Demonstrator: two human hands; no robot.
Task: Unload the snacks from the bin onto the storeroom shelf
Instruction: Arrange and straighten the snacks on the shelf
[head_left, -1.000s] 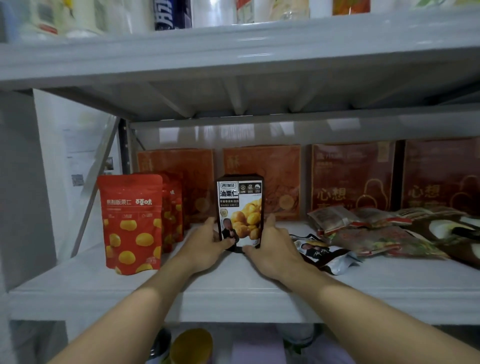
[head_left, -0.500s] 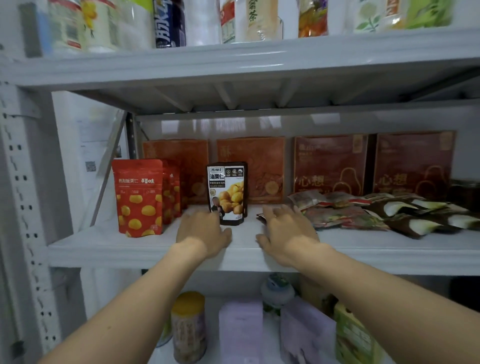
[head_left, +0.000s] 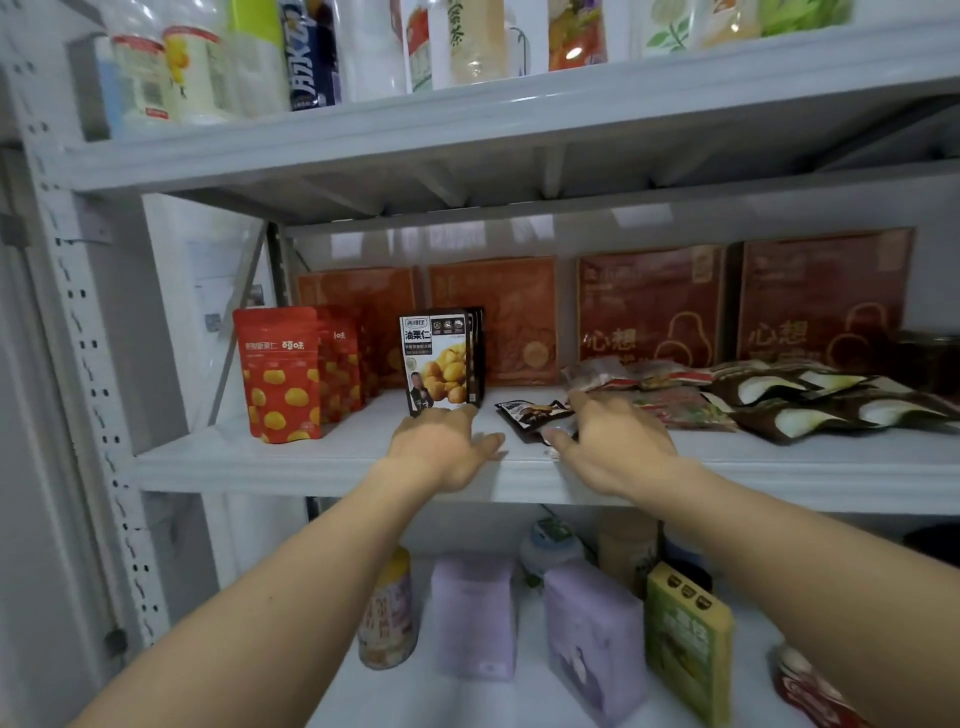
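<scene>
A black chestnut pouch (head_left: 441, 358) stands upright on the white middle shelf (head_left: 332, 457), with more like it lined up behind. My left hand (head_left: 441, 449) rests palm down on the shelf just in front of its base, fingers apart, holding nothing. My right hand (head_left: 613, 441) lies to the right, fingers spread over a flat black packet (head_left: 524, 413) that lies on the shelf; I cannot tell whether it grips the packet. The bin is out of view.
Red chestnut bags (head_left: 280, 374) stand at the shelf's left. Red-brown boxes (head_left: 649, 306) line the back wall. A heap of flat brown and red packets (head_left: 789, 400) covers the right side. Bottles (head_left: 311, 57) fill the shelf above; jars and purple boxes (head_left: 472, 618) sit below.
Both hands let go of the upright black pouch and drew back toward the shelf's front edge. The right hand shifted right over the flat black packet. My view pulled back and dropped.
</scene>
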